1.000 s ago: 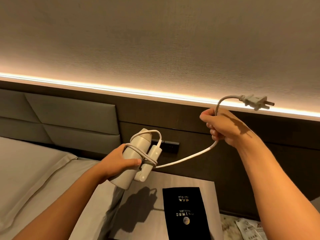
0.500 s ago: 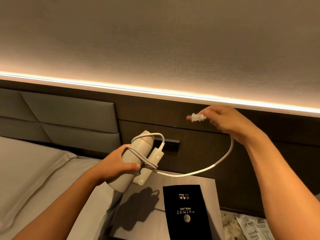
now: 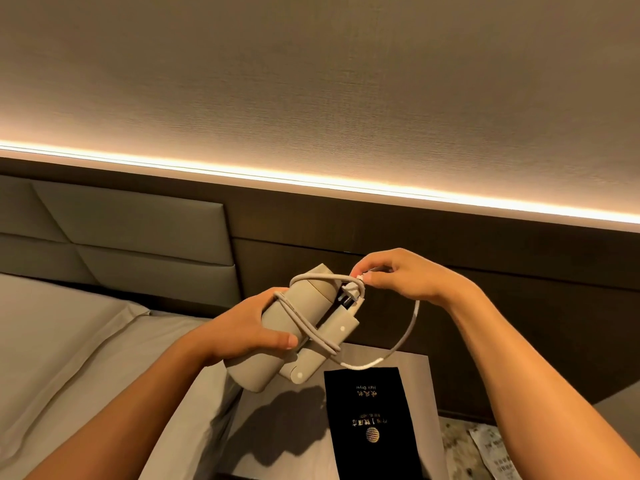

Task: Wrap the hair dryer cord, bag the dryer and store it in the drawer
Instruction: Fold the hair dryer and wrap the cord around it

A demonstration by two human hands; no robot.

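Note:
A beige folded hair dryer (image 3: pixel 277 341) is held in the air above the nightstand (image 3: pixel 277 431), gripped around its barrel by my left hand (image 3: pixel 242 330). Its pale cord (image 3: pixel 408 330) is looped a few times over barrel and folded handle, with one loose loop hanging to the right. My right hand (image 3: pixel 398 278) pinches the cord just behind the plug (image 3: pixel 349 292). The plug's prongs point down into the gap between barrel and handle. A black dryer bag (image 3: pixel 370 424) with gold print lies flat on the nightstand below.
A bed with grey sheets (image 3: pixel 69 358) and a padded headboard (image 3: pixel 121 237) fills the left. Dark wood panelling (image 3: pixel 485 251) with a lit strip runs behind the nightstand. Some printed paper (image 3: pixel 491 452) lies on the floor at the lower right.
My right hand has swung the plug from high on the right down and left to the dryer's top. The hanging cord loop has become shorter. My left hand keeps holding the dryer.

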